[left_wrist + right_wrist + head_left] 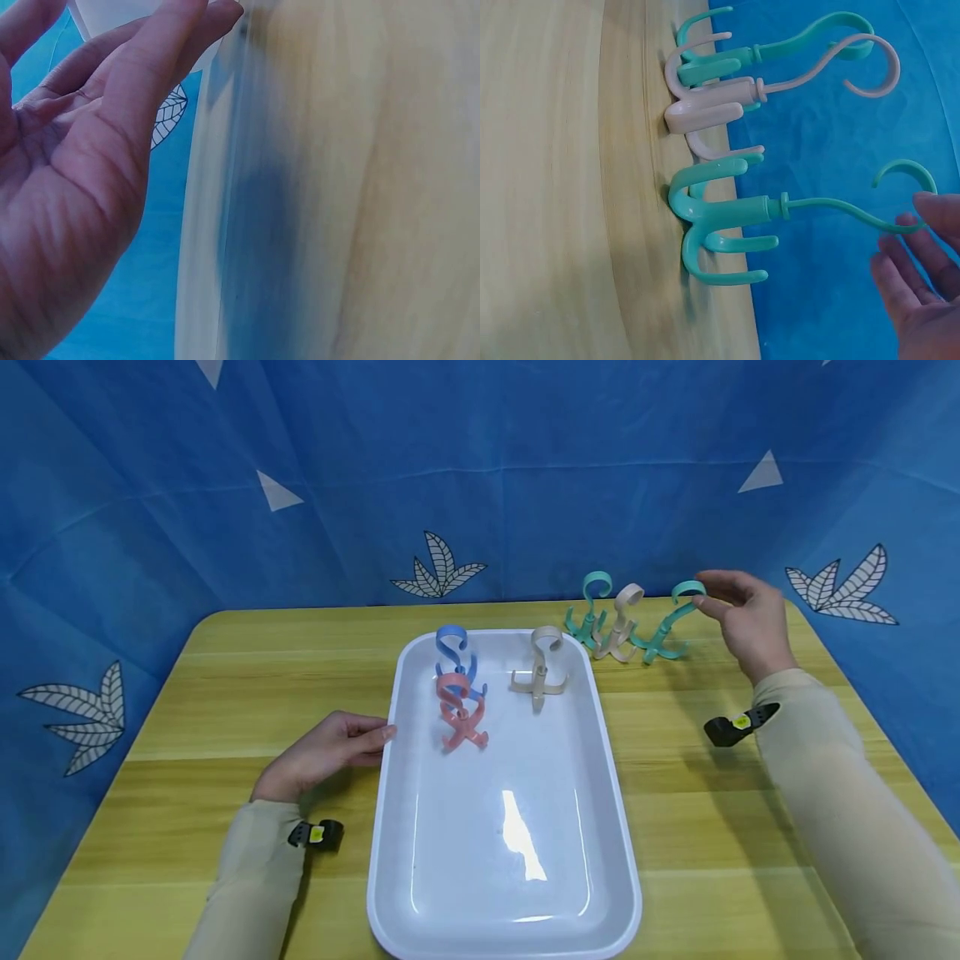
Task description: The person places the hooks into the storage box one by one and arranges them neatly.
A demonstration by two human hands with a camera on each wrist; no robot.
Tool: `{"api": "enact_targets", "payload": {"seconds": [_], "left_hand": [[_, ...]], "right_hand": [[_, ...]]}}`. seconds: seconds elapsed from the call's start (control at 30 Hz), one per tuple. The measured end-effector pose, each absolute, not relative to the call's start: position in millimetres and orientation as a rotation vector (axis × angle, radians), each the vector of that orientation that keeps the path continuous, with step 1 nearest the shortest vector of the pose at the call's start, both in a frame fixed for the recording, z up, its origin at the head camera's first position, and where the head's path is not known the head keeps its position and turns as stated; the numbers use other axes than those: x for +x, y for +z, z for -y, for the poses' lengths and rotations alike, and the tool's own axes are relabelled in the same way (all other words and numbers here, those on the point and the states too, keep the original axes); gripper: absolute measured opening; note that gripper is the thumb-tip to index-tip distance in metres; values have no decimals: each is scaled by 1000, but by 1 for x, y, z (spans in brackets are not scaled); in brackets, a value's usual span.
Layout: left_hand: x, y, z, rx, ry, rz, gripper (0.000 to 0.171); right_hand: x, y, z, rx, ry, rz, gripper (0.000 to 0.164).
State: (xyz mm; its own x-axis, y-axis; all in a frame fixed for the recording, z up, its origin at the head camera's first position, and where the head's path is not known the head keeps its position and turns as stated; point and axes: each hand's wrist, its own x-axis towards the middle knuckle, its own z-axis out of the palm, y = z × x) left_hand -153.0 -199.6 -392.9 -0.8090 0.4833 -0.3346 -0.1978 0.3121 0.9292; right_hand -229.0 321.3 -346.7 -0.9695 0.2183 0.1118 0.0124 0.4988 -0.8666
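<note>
My right hand pinches the curled top of a green rotating hook hanger, whose prongs are low at the tabletop. In the right wrist view, thumb and fingers meet at the curl of that green hanger. Just left of it stand a beige hanger and another green hanger. My left hand grips the left rim of a white tray, thumb on the edge. Inside the tray, toward the back, are a blue hanger, a pink hanger and a beige hanger.
The tray lies lengthwise on a wood-grain table. Behind the table hangs a blue cloth with leaf prints. The standing hangers are close to the table's back edge, right of the tray.
</note>
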Motion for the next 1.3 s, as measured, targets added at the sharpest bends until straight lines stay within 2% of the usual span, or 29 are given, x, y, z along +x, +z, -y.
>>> {"api": "enact_targets", "payload": {"seconds": [0.37,0.63,0.93,1.3], "left_hand": [[-153,-393,200,244,1543,-2001,53],[-155,-394,201,248,1538,-2012,54],[-154,-394,201,248,1545,-1988,52],[-153,-393,201,242,1559,-1970,52]], "right_hand": [[-222,-329,-318,-130,1445,2528,33],[-208,-313,-318,-85,1424,2501,33],[-189,-301,-312,-83,1163,2626,34],[-177,-294,-310,-55,1139,2646,32]]}}
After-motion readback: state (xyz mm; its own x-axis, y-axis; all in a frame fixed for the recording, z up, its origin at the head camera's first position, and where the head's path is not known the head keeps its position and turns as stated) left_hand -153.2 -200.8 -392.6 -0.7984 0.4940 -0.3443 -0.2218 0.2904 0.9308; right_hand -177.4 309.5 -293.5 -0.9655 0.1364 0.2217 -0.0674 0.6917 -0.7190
